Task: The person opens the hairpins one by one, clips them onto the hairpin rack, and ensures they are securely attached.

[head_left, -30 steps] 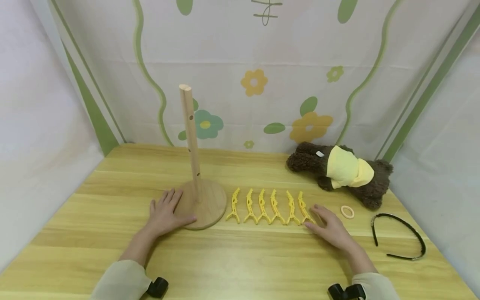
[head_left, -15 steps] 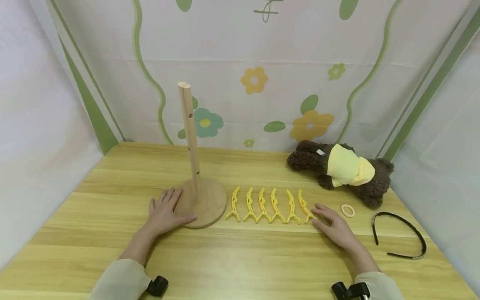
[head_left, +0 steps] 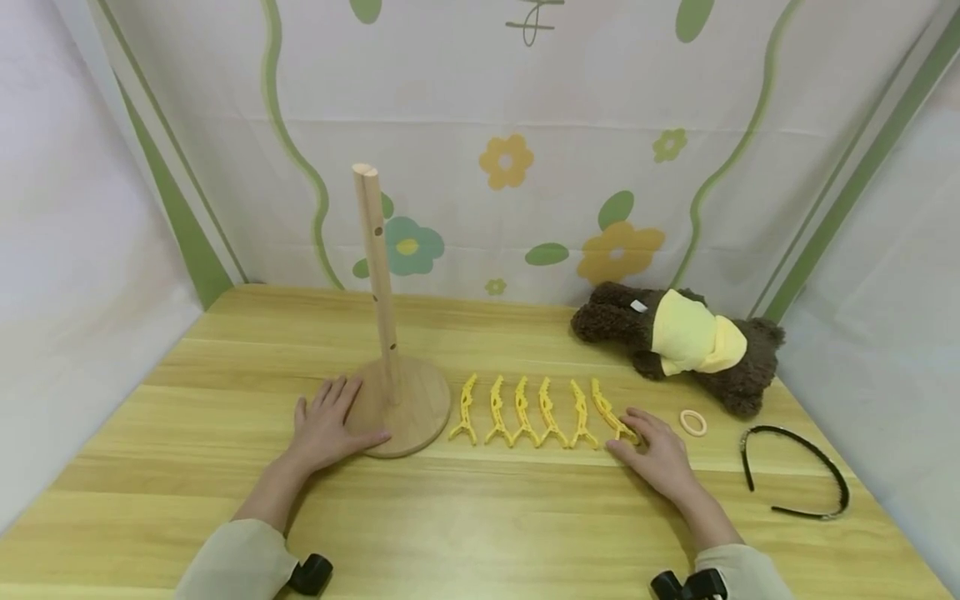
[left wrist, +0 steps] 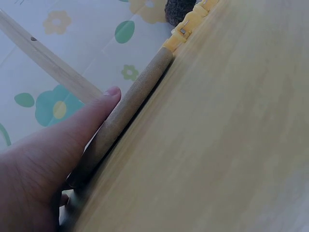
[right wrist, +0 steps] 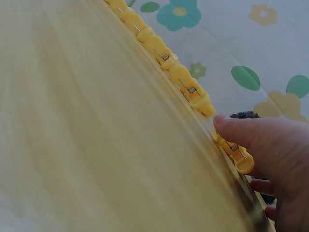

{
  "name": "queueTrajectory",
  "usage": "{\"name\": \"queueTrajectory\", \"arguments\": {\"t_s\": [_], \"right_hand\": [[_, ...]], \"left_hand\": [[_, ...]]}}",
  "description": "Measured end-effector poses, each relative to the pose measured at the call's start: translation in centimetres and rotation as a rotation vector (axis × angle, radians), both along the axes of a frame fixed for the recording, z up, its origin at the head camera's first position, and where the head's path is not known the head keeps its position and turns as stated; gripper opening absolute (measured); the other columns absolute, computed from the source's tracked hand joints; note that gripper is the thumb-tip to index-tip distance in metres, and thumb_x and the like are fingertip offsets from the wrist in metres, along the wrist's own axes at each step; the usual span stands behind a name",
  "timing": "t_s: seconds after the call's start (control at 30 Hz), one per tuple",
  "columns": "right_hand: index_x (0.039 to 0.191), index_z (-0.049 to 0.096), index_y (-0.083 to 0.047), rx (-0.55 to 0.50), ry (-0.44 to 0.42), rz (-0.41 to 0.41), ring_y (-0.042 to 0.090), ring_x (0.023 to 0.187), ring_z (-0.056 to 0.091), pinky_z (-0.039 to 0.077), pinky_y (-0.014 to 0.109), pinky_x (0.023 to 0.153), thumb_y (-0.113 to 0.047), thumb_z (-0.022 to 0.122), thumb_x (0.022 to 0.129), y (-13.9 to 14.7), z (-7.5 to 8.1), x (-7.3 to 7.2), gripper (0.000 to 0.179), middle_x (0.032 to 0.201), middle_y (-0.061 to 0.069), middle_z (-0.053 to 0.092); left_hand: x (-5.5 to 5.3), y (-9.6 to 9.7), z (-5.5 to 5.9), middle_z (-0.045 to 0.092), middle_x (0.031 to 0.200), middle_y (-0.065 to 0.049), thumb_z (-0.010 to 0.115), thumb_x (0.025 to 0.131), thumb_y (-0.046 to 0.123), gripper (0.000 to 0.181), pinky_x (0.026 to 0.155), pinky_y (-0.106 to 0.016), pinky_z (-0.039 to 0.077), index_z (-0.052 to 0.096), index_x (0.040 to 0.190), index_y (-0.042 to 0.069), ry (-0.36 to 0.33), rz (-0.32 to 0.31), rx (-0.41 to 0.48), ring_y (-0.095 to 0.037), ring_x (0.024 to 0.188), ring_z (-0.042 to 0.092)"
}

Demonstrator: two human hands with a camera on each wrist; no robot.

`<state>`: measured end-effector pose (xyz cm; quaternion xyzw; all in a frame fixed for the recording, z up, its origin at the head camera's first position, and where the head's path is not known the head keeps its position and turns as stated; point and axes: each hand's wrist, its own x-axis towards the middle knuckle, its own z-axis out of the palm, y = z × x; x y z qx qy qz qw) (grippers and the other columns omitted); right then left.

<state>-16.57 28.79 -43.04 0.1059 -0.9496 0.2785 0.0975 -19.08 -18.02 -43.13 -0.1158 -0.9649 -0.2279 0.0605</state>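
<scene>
A dark looping mark (head_left: 535, 15) crossed by two lines, cut off by the upper edge of the head view, is the only script-like sign on the white floral fabric backdrop (head_left: 420, 92); I cannot read it. Below, on the light wood-grain desk (head_left: 480, 517), the right hand (head_left: 660, 458) has its grip curled round the forked end of the rightmost yellow plastic hair clip (head_left: 604, 408), which lies aslant beside five matching yellow clips (head_left: 522, 412) set in a row. The left hand (head_left: 326, 429) rests on the round pale wooden base (head_left: 423, 408) of an upright wooden post (head_left: 381, 267), its grip loose, fingers spread and thumb at the front rim. Behind the clips, towards the right, lies a dark brown plush toy in a yellow top (head_left: 693, 333); its small white tag (head_left: 638, 306) is too small to read. Nearer are a pale ring (head_left: 683, 422) and a thin black headband (head_left: 826, 462).
</scene>
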Motion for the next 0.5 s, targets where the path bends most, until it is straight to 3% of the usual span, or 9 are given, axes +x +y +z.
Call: {"name": "queueTrajectory", "arguments": {"t_s": [0.17,0.37,0.5], "right_hand": [[0.114,0.051,0.005,-0.036,-0.005,-0.015,0.042,0.112,0.033,0.025,0.055,0.087,-0.031,0.062,0.079,0.13,0.2,0.16,0.052,0.122,0.025,0.041],[0.109,0.053,0.007,-0.023,0.043,-0.131,0.042,0.106,0.039,0.027,0.054,0.085,-0.029,0.061,0.08,0.24,0.62,0.19,0.047,0.115,0.027,0.046],[0.11,0.053,0.007,-0.01,0.028,-0.198,0.041,0.106,0.039,0.023,0.056,0.084,-0.032,0.061,0.08,0.37,0.65,0.2,0.05,0.114,0.028,0.046]], "left_hand": [[0.06,-0.03,0.02,0.021,0.135,-0.025,0.055,0.065,0.066,0.099,0.086,-0.064,0.002,0.024,0.135,0.004,-0.004,-0.001,-0.005,-0.042,0.122,0.013],[0.17,0.06,0.22,0.022,0.135,-0.025,0.056,0.065,0.066,0.098,0.087,-0.064,0.002,0.025,0.135,0.004,-0.002,-0.001,0.001,-0.042,0.122,0.013],[0.25,0.1,0.42,0.022,0.134,-0.025,0.056,0.065,0.065,0.098,0.087,-0.064,0.002,0.026,0.135,0.004,0.0,-0.003,-0.001,-0.042,0.122,0.013]]}}
